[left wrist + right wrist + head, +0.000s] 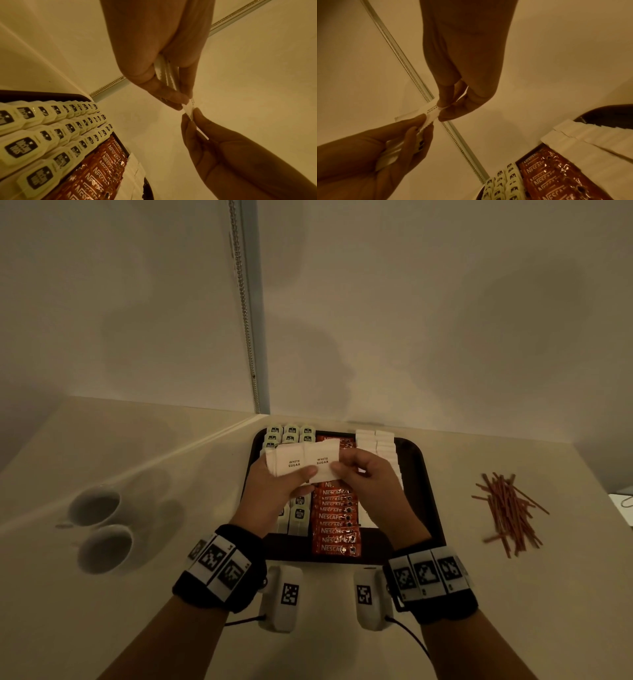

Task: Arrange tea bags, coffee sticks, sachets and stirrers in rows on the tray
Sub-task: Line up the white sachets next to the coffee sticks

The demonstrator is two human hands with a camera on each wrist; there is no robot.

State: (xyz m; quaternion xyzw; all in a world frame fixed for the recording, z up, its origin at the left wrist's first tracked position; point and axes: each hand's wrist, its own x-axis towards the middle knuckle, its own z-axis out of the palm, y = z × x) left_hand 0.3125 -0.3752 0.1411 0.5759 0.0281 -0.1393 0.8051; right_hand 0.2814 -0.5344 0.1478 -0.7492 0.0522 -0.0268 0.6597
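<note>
While left hand [274, 491] grips small stack of white sugar sachets [291, 462] above tray [416, 474], right hand [368, 481] pinches edge of front sachet [323, 460]. Stack count unclear, perhaps three. Stirrers [510, 513] heaped on counter right of tray.

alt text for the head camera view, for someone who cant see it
Over a dark tray, the left hand holds a fan of white sugar sachets while the right hand pinches one at its edge. The tray holds rows of tea bags, orange coffee sticks and white sachets; loose stirrers lie right of it, two cups left.
</note>
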